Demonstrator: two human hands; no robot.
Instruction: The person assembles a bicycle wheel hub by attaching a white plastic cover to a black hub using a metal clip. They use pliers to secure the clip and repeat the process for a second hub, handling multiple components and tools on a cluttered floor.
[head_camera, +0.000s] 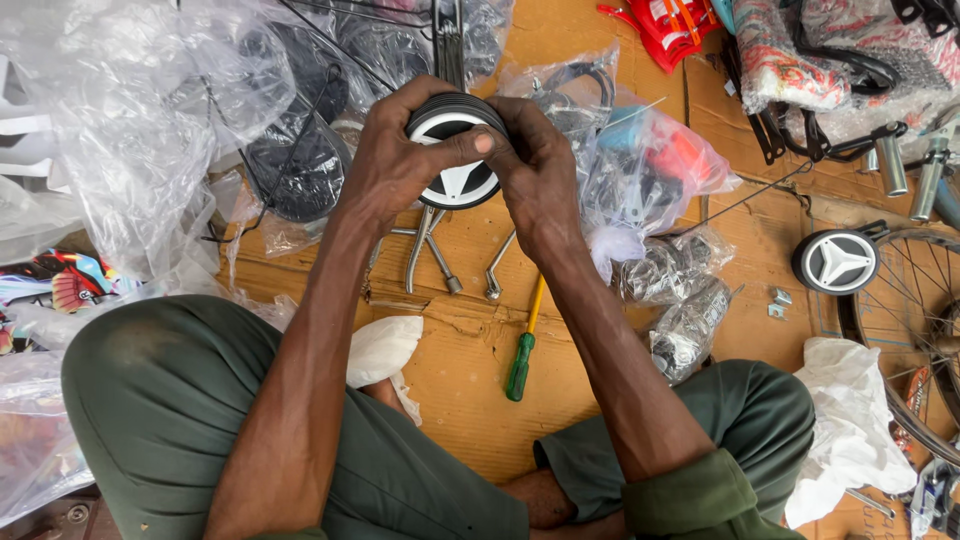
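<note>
Cardboard floor (470, 390), littered with parts. Far left, clear plastic bags (130, 130). Centre: left hand (400, 160) and right hand (535, 175) both clasp a small black-and-white wheel (455, 150), raised above the cardboard, left thumb across its face. Below, a green-handled screwdriver (522, 358). Right, a second small wheel (836, 261) beside a spoked rim (915, 330).
</note>
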